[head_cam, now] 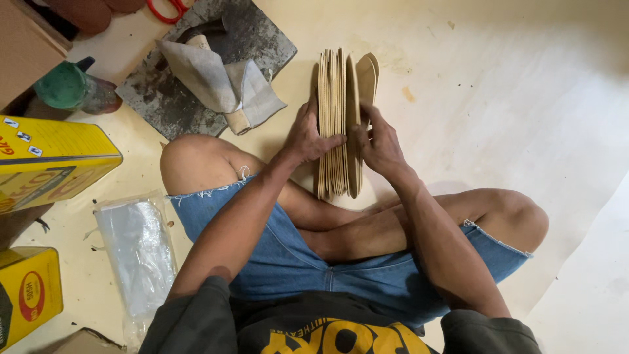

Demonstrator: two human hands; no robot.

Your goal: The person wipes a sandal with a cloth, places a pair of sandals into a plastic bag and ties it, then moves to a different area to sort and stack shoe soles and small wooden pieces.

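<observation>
A stack of thin tan insole-shaped pieces (335,85) stands on edge on the pale floor in front of my crossed legs. My left hand (306,134) presses against the left side of the stack, fingers laid over its near part. My right hand (377,141) grips the rightmost pieces, which lean slightly apart from the rest. Both forearms reach forward over my knees and denim shorts.
A dark stained slab (164,98) with a folded grey cloth (223,82) lies at the upper left. Red scissors (171,8), a green-capped bottle (72,86), two yellow tins (46,157) (26,295) and a clear plastic bag (141,252) sit along the left.
</observation>
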